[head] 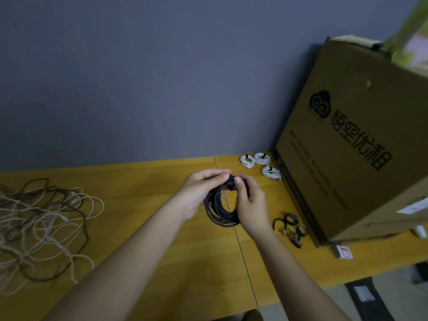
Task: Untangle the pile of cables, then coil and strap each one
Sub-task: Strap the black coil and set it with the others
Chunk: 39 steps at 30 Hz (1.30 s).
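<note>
Nearly strapped: closing the tie on the black coil

Leftmost on the counter (pixel 143 205) lies the tangled pile of cables (pixel 39 228), white and dark strands looped through each other, well apart from the hands and not yet sorted. It can wait; the job in hand is the one coil held above the counter's middle seam.

The left hand (pixel 199 193) cradles the black cable coil (pixel 220 209) from the left side, fingers curled over its top edge and thumb beneath, so the loops hang gathered instead of springing apart. Right beside it, the right hand (pixel 250 205) grips the coil's right side, its thumb and forefinger pinching a dark strap (pixel 231 183) at the top of the loops. Whether the strap's tail is already pressed down I cannot tell; it is small and partly hidden by the fingertips.

To finish well, I judge the left hand should keep the loops squeezed flat and even while the right pulls the strap snug round the whole bundle, catching every turn, then presses the tail firmly onto itself. A slack wrap would let an inner loop slip out.

Further right, three strapped white coils (pixel 259 164) sit near the cardboard box (pixel 347 158), a fair place for this one to join them. Nearer the front edge, just beside the box, lie the spare straps (pixel 289 225) for the cables left in the pile.
</note>
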{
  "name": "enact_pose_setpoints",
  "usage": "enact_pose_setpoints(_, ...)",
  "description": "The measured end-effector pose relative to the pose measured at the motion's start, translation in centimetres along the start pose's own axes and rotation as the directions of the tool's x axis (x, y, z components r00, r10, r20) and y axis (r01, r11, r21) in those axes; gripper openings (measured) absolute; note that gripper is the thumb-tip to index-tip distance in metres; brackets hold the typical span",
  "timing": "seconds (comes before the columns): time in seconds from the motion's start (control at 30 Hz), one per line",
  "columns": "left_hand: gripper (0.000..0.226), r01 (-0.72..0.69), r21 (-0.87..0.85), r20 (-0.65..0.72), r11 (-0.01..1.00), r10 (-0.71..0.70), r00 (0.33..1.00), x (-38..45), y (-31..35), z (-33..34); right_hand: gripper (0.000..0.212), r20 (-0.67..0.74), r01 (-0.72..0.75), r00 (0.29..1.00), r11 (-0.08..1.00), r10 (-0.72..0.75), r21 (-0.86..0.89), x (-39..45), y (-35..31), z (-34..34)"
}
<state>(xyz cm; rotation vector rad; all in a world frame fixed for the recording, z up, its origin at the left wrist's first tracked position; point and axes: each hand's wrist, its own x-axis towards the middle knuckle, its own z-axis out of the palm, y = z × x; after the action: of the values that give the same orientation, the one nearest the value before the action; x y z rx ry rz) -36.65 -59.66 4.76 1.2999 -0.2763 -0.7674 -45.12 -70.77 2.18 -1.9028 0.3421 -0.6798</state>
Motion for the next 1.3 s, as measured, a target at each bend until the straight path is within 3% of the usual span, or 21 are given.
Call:
enact_pose_setpoints(0.33, 0.026, -0.007, 0.025, 0.074, 1.0, 0.005, 0.997, 0.4, 1.6, -0.4, 0.015, 0.015, -0.028, 1.0, 0.997, 0.027, 0.068, 1.6, -1.3, -0.2)
enact_pose_setpoints(0.57, 0.013, -0.149, 0.05, -0.044, 0.988, 0.151, 0.988, 1.1, 2.2, 0.7, 0.021, 0.036, 0.011, 0.999, 0.996, -0.014, 0.086, 1.9, -2.0, -0.5)
enact_pose_setpoints(0.7, 0.014, -0.194, 0.031, -0.056, 0.98, 0.196, 0.979, 1.5, 2.8, 1.5, 0.023, 0.097, 0.133, 0.986, 0.991, -0.133, 0.004, 1.8, -2.4, -1.7)
enact_pose_setpoints(0.87, 0.016, -0.228, -0.025, -0.035, 0.973, 0.227, 0.973, 2.1, 3.6, 2.4, 0.023, 0.068, 0.27, 0.962, 0.957, -0.264, -0.104, 2.4, -3.1, -3.2)
enact_pose_setpoints(1.03, 0.015, -0.24, 0.034, -0.01, 0.97, 0.241, 0.971, 2.8, 3.9, 2.4, 0.007, -0.033, 0.162, 0.984, 0.965, -0.173, -0.208, 3.6, -3.7, -3.5)
enact_pose_setpoints(1.1, 0.015, -0.253, 0.069, -0.011, 0.965, 0.254, 0.967, 3.3, 3.8, 2.1, 0.007, -0.057, 0.218, 0.966, 0.915, -0.252, -0.34, 4.0, -3.7, -3.6)
enact_pose_setpoints(1.17, 0.019, -0.262, 0.118, -0.015, 0.958, 0.266, 0.964, 3.9, 3.5, 1.7, 0.006, -0.001, 0.378, 0.904, 0.799, -0.428, -0.468, 4.5, -3.4, -3.6)
enact_pose_setpoints(1.23, 0.022, -0.263, 0.156, 0.004, 0.952, 0.266, 0.964, 4.3, 2.9, 1.3, 0.007, 0.082, 0.502, 0.836, 0.696, -0.542, -0.514, 4.7, -2.7, -3.7)
enact_pose_setpoints(1.3, 0.022, -0.271, 0.191, 0.033, 0.943, 0.27, 0.962, 4.6, 2.2, 1.1, 0.012, 0.115, 0.553, 0.803, 0.659, -0.585, -0.51, 4.9, -2.0, -3.6)
